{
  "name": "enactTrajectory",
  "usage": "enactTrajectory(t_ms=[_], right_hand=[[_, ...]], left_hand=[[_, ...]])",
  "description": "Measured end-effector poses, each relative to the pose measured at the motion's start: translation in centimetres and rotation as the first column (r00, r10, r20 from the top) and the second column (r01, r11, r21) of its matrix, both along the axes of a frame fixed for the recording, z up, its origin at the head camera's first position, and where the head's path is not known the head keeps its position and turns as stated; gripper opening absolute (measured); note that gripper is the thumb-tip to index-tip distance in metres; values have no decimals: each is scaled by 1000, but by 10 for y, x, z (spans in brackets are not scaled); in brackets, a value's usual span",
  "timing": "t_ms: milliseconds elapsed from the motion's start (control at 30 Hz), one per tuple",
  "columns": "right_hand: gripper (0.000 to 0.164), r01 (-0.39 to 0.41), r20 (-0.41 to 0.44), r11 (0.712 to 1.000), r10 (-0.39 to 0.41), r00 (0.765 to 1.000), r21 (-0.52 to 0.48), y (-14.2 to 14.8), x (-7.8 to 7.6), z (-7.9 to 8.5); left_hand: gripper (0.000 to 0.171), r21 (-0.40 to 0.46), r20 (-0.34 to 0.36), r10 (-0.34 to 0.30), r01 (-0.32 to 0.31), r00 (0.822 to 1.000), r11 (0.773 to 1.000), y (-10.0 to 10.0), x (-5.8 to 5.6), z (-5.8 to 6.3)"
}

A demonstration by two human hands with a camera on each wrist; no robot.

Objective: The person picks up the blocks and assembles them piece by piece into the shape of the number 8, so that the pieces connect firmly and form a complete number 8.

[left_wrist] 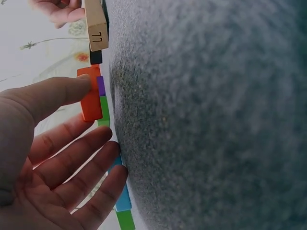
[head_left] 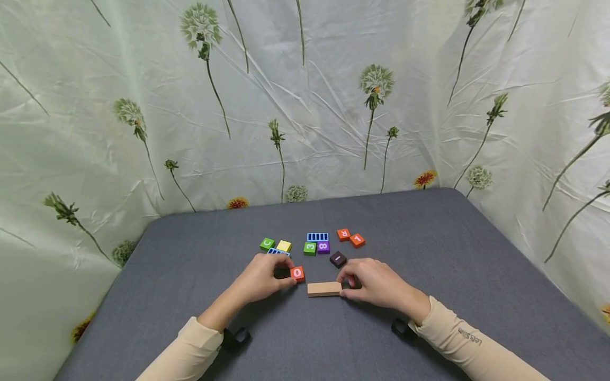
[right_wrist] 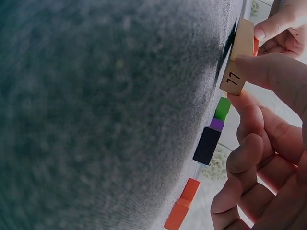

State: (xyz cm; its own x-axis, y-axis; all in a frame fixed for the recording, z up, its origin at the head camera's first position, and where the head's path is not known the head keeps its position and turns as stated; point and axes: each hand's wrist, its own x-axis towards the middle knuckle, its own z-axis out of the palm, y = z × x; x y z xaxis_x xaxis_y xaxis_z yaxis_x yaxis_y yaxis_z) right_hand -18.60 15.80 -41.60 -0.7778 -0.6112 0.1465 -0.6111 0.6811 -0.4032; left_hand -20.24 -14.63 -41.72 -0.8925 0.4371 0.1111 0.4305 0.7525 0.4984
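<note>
Pinching 0-marked orange square block [head_left: 297, 273] in left hand [head_left: 261, 279], pale rectangular wooden bar [head_left: 324, 289] at its four o'clock in right hand [head_left: 378, 283]; apparently positioning both, likely needing steady placement next.

The long block [head_left: 324, 289] is right of the 0 tile [head_left: 297, 273]. Farther back, the 3 tile [head_left: 310, 248] is left of the 8 tile [head_left: 323, 247].

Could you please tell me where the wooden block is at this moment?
In the head view, the wooden block is at the lower middle, its right end pinched in the right hand's grip; the orange 0 block is at its upper left.
</note>
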Motion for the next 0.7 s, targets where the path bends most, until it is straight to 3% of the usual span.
enactTrajectory(t_ms=[300,700], right_hand=[[18,-37,35,999,38,999,-5,1,1,-1],[16,-58,78,998,58,995,-2,0,-1,-2]], left_hand=[[21,-68,-4,-6,6,1000,998,4,5,-1],[24,-90,-24,-36,33,999,995,7,13,-1]])
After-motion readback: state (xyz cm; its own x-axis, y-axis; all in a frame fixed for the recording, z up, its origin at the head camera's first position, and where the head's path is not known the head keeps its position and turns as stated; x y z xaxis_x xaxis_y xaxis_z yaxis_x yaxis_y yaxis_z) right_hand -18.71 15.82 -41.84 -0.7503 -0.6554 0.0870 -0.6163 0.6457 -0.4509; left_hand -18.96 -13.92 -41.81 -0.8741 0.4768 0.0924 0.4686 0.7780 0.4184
